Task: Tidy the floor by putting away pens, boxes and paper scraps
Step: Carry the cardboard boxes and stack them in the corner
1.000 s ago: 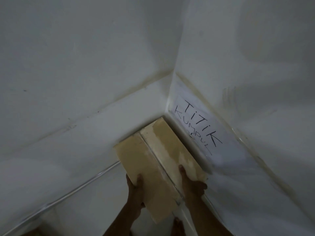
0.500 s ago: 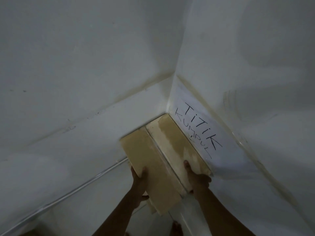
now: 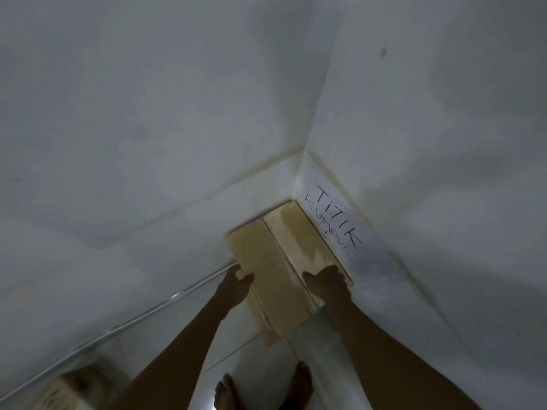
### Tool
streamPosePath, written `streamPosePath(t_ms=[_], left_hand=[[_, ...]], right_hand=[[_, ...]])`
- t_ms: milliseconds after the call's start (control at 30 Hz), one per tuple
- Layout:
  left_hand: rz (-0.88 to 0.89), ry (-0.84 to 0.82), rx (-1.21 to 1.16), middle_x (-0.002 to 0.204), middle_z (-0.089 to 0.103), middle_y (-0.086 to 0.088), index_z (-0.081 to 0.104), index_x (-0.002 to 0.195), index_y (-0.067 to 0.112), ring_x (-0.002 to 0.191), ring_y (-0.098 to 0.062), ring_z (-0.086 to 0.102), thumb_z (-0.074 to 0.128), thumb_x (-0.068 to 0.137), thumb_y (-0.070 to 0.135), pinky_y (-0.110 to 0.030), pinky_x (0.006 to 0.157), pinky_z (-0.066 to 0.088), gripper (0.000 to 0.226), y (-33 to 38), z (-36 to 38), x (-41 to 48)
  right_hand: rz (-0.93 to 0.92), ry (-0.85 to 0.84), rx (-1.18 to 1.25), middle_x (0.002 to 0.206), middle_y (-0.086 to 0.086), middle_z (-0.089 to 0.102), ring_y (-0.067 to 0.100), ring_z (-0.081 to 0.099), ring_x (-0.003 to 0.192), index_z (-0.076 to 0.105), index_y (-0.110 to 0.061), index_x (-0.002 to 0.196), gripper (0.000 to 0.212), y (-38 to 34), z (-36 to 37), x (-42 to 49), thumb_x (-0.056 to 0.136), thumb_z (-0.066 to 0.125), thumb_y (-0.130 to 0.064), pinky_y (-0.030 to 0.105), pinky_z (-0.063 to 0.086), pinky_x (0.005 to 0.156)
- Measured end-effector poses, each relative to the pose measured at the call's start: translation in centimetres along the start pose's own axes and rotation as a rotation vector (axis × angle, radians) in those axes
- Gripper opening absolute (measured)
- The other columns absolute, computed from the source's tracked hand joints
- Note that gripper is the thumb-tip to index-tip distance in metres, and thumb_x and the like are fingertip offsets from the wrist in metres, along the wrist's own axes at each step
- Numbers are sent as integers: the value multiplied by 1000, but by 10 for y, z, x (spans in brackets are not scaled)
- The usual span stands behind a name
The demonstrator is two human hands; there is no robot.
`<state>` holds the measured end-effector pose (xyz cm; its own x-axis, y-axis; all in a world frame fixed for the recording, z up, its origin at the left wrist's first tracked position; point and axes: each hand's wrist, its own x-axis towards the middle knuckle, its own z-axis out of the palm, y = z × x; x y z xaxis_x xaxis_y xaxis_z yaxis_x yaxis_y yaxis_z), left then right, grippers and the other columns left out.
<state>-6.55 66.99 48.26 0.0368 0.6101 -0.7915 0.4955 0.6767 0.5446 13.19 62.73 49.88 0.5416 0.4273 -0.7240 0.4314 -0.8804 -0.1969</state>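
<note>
A tan cardboard box (image 3: pixel 275 279) with its two top flaps closed sits pushed into the corner where two white walls meet. My left hand (image 3: pixel 236 284) holds the box's left edge, thumb on top and fingers down the side. My right hand (image 3: pixel 328 284) lies over the near end of the right flap with its fingers curled on it. On the right wall just above the box is a white paper sign (image 3: pixel 334 223) with "TITIK KUMPUL" handwritten on it. No pens or paper scraps are in view.
Another pale box (image 3: pixel 71 389) stands blurred at the lower left by the wall. My bare feet (image 3: pixel 302 380) are on the white tiled floor (image 3: pixel 260 377) just behind the tan box. A thin pale line (image 3: pixel 148 312) runs along the base of the left wall.
The box has slid further into the corner until it meets both walls. Both arms have stretched forward with it, and my hands stay on its near end.
</note>
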Motion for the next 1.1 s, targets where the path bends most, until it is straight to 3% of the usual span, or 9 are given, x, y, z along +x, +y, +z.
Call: streamPosePath(t_ms=[200,300,433,567,700,833,967,1033,1100], left_hand=[[146,72,255,147,41,-15,34,145,16,128,-31,48,54,94,40,-34,102,39,60,34,-65,-78],[180,120,270,148,40,-14,36,144,15,129,-29,48,55,94,37,-33,107,38,58,44,-97,-117],[233,133,283,150,38,-14,36,144,13,133,-28,44,54,95,37,-33,110,36,58,51,-130,-160],[275,151,342,150,37,-14,36,144,12,136,-27,40,53,95,39,-32,108,34,59,39,-155,-195],[277,201,358,149,39,-14,38,143,14,135,-28,41,54,94,39,-33,109,34,57,21,-173,-216],[267,259,360,147,41,-16,37,143,15,135,-28,41,53,94,39,-32,108,33,57,2,-183,-234],[269,316,351,148,41,-16,37,143,14,136,-28,39,52,95,38,-33,110,31,56,-21,-186,-262],[255,350,343,148,41,-15,37,143,13,136,-28,39,52,95,37,-34,111,30,55,-39,-189,-277],[232,379,328,147,42,-14,38,142,13,136,-28,40,52,95,36,-34,111,31,55,-59,-193,-290]], right_hand=[[-302,11,-99,139,17,42,33,46,127,27,0,142,74,-45,-37,-84,90,54,-45,40,43,97],[-424,21,-106,136,17,46,32,49,123,32,1,137,69,-59,-46,-128,90,56,-43,37,45,92],[-543,37,-179,141,17,43,33,46,128,31,2,140,72,-72,-52,-178,92,54,-46,40,43,97],[-644,32,-229,142,17,41,32,44,129,28,1,142,72,-86,-48,-218,93,52,-46,39,41,98],[-754,26,-239,131,17,50,31,52,118,39,-1,131,61,-96,-39,-244,92,55,-44,39,45,92],[-840,21,-321,129,21,49,34,52,117,38,3,130,63,-91,-34,-260,92,54,-45,41,45,91],[-921,10,-381,120,21,53,33,55,113,42,5,125,60,-81,-27,-274,93,55,-45,33,40,77],[-947,-14,-433,116,18,52,34,54,115,41,5,126,63,-76,-19,-281,93,54,-47,34,42,80],[-960,-32,-491,128,21,50,34,50,121,38,5,131,68,-74,-10,-289,92,54,-49,37,44,90]])
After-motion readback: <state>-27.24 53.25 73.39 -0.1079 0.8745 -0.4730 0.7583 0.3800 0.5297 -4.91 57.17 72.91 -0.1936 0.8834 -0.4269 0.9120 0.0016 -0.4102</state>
